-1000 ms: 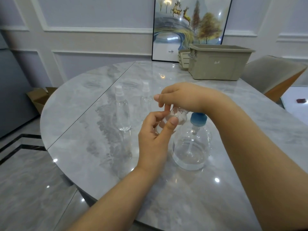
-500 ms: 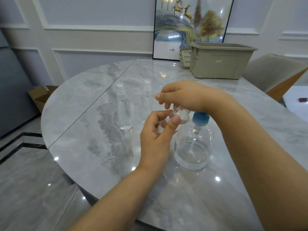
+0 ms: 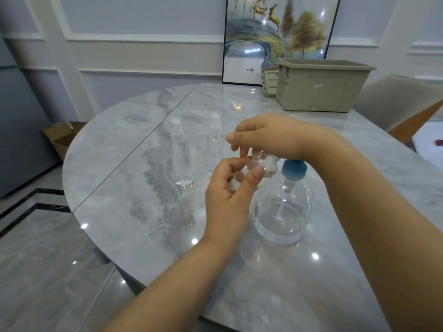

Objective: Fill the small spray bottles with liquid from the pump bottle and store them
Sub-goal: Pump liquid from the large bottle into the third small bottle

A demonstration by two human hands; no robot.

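My left hand (image 3: 227, 200) grips a small clear spray bottle (image 3: 260, 165) above the table, thumb across its front. My right hand (image 3: 268, 136) comes down over the bottle's top with fingers curled round its cap; the cap itself is hidden. Just right of them stands the round clear pump bottle (image 3: 282, 212) with a blue collar, holding clear liquid in its lower part. Two more small spray bottles stand upright behind my left hand: one at the left (image 3: 181, 156) and one further back (image 3: 214, 144), partly hidden by my fingers.
A beige plastic bin (image 3: 321, 86) stands at the table's (image 3: 119, 188) far right, with a smaller slatted basket (image 3: 269, 79) beside it. A framed picture (image 3: 275, 32) leans on the wall behind. A chair (image 3: 402, 101) is at the right, a cardboard box (image 3: 63, 135) on the floor at left.
Both hands stay on the small bottle; the right fingers have shifted slightly on its top. The view has moved a little.
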